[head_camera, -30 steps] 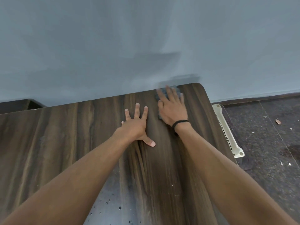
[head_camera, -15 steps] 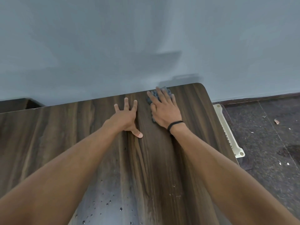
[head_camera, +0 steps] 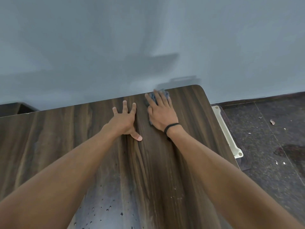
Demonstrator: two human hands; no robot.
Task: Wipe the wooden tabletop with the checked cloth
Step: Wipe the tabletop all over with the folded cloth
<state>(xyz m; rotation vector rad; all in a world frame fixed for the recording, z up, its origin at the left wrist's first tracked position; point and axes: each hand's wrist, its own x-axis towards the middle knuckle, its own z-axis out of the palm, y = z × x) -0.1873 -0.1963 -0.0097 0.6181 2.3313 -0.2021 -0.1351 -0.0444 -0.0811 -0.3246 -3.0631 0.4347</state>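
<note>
The light is soft and a bit dim, with a gray-blue look. The wall (head_camera: 82, 38) has wide, fuzzy dark shadows at 12 and 1 o'clock, just above the far edge of the counter (head_camera: 57, 138). A pale shiny patch of glare sits on the counter at 6 o'clock, with small dark drops (head_camera: 107, 209) in it. The checked cloth (head_camera: 166, 94), toward 1 o'clock, looks smeared. The wide lens bends the counter's edges and makes the left arm (head_camera: 57, 179) and right arm (head_camera: 231, 179) look huge at the bottom corners.
</note>
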